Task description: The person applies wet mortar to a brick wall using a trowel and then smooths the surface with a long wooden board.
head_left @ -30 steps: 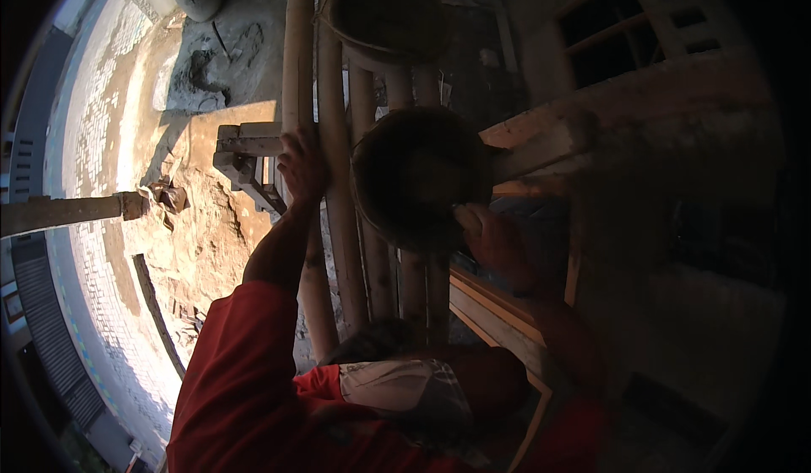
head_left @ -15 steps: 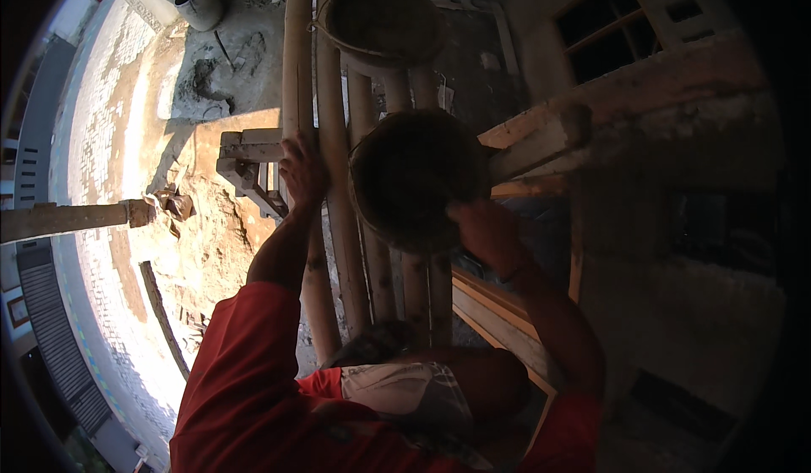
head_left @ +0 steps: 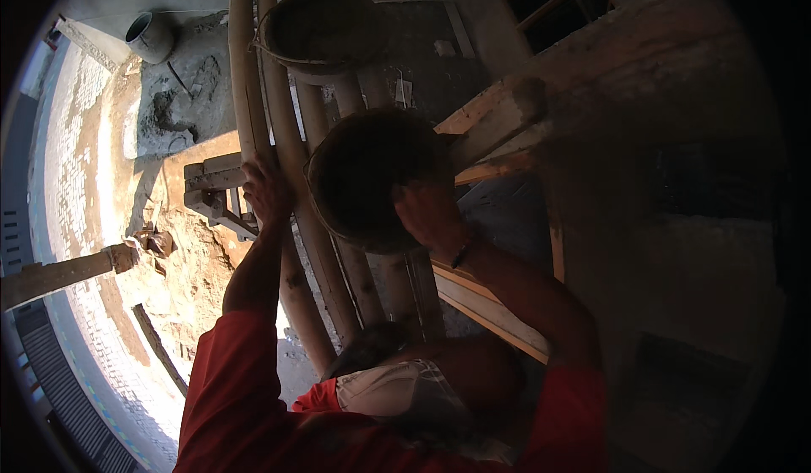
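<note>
My left hand (head_left: 269, 191) is wrapped over the outermost of several bamboo poles (head_left: 250, 93) that run side by side away from me. On the poles stands a dark round bucket (head_left: 325, 207), its inside deep in shadow. Over its right side is my right hand (head_left: 429, 213), with the fingers curled closed; whatever they may hold is lost in the dark. A second bucket (head_left: 296, 66), with a thin wire handle at its left rim, rests farther along the poles.
A wooden trestle (head_left: 211, 187) stands left of the poles. A wooden beam (head_left: 498, 127) and an orange-brown frame (head_left: 556, 245) lie to the right. Far left, a grey container (head_left: 150, 37) stands by a patch of grey mix (head_left: 173, 106). A post (head_left: 68, 277) juts in from the left.
My right hand has moved left, from the near bucket's right rim to farther over its inside. The view has shifted; my left hand still grips the pole.
</note>
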`<action>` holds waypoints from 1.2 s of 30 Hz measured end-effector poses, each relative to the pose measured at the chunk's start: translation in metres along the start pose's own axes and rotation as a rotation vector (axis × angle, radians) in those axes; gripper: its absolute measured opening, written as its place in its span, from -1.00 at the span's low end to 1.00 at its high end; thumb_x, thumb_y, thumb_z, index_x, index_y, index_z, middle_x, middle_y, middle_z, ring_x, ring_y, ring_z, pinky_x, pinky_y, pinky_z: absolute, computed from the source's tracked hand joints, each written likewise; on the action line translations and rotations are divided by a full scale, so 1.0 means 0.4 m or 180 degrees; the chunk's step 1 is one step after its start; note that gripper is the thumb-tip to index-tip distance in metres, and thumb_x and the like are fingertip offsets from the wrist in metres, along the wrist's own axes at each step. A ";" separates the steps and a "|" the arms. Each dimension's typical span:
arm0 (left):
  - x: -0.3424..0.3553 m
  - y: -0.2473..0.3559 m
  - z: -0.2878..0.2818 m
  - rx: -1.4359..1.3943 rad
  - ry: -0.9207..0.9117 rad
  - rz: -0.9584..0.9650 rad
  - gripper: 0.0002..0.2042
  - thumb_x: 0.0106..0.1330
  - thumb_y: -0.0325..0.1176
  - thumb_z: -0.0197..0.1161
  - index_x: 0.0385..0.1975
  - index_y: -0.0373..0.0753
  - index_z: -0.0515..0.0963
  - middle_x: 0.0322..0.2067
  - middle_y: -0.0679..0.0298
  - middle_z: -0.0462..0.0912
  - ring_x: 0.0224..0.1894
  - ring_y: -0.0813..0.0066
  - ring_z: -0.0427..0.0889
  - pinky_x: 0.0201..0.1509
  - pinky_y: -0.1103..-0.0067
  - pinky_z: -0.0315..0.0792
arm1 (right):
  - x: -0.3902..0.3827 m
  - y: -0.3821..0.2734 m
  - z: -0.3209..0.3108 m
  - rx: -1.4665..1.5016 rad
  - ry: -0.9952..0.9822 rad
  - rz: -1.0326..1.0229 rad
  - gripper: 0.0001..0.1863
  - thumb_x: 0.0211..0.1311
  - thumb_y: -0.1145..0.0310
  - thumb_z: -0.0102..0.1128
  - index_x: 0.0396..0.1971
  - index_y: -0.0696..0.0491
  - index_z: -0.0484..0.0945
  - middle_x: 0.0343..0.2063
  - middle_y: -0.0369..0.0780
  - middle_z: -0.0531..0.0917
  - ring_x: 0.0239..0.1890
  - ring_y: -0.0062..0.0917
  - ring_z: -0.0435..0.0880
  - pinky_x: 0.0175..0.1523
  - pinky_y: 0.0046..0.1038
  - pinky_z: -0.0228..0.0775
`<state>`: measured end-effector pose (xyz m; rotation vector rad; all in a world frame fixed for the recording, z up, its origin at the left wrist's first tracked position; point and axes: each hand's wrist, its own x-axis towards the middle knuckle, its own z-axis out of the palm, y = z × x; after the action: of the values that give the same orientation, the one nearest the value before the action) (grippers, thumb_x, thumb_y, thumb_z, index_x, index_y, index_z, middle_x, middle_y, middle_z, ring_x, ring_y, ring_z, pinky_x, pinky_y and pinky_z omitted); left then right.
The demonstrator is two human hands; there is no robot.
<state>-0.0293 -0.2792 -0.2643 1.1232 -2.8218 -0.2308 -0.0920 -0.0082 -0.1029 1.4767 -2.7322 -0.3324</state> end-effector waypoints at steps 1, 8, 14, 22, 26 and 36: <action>-0.001 -0.009 0.001 0.0024 0.0060 -0.0009 -0.30 0.27 -0.25 0.11 0.37 -0.29 -0.01 0.23 -0.27 0.11 -0.14 -0.19 0.51 -0.07 0.16 0.43 | -0.007 -0.003 -0.003 0.0088 -0.0175 -0.0029 -0.92 0.08 0.36 0.19 -0.47 0.00 0.62 -0.59 -0.24 0.65 -0.47 -0.39 0.68 -0.37 -0.30 0.51; -0.004 -0.008 0.003 0.0044 -0.0098 0.0015 -0.30 0.29 -0.27 0.07 0.39 -0.30 -0.05 0.29 -0.28 0.05 -0.09 -0.18 0.49 0.00 0.14 0.38 | -0.034 0.043 -0.140 0.1376 -0.0826 0.0072 -0.91 0.11 0.42 0.16 -0.43 0.04 0.63 -0.56 -0.12 0.65 -0.41 -0.24 0.71 -0.35 -0.24 0.53; -0.002 -0.015 0.021 0.0083 -0.0205 -0.0058 -0.31 0.31 -0.30 0.03 0.40 -0.27 -0.09 0.33 -0.23 0.01 -0.03 -0.20 0.47 0.06 0.13 0.35 | -0.026 0.059 -0.089 0.0755 -0.0455 0.0697 -0.89 0.08 0.40 0.16 -0.55 0.02 0.65 -0.52 -0.16 0.69 -0.40 -0.30 0.72 -0.35 -0.27 0.54; -0.004 -0.003 0.007 -0.0015 -0.0187 -0.0165 -0.31 0.31 -0.33 0.04 0.41 -0.23 -0.11 0.34 -0.20 0.00 0.05 -0.16 0.45 0.14 0.18 0.33 | -0.045 0.046 -0.048 0.0757 -0.0258 -0.0063 -0.90 0.09 0.40 0.14 -0.51 0.04 0.62 -0.63 -0.12 0.64 -0.47 -0.29 0.70 -0.35 -0.29 0.53; -0.006 -0.003 0.000 0.0026 -0.0301 -0.0108 -0.30 0.31 -0.36 0.05 0.41 -0.23 -0.12 0.35 -0.20 -0.02 0.04 -0.16 0.46 0.12 0.17 0.34 | -0.055 0.041 -0.111 0.1456 -0.0343 0.0133 -0.92 0.03 0.41 0.19 -0.55 0.02 0.65 -0.61 -0.13 0.65 -0.45 -0.28 0.71 -0.35 -0.29 0.54; -0.010 0.005 -0.010 -0.0001 -0.0334 -0.0101 -0.31 0.32 -0.35 0.04 0.40 -0.25 -0.12 0.35 -0.24 0.00 0.06 -0.20 0.44 0.13 0.16 0.33 | -0.037 0.061 -0.049 0.0243 0.0063 0.0683 -0.87 0.14 0.41 0.10 -0.49 0.05 0.63 -0.62 -0.10 0.65 -0.44 -0.33 0.72 -0.39 -0.31 0.53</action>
<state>-0.0273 -0.2755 -0.2601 1.1906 -2.8957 -0.3015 -0.1017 0.0137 -0.0777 1.1777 -2.8813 -0.2083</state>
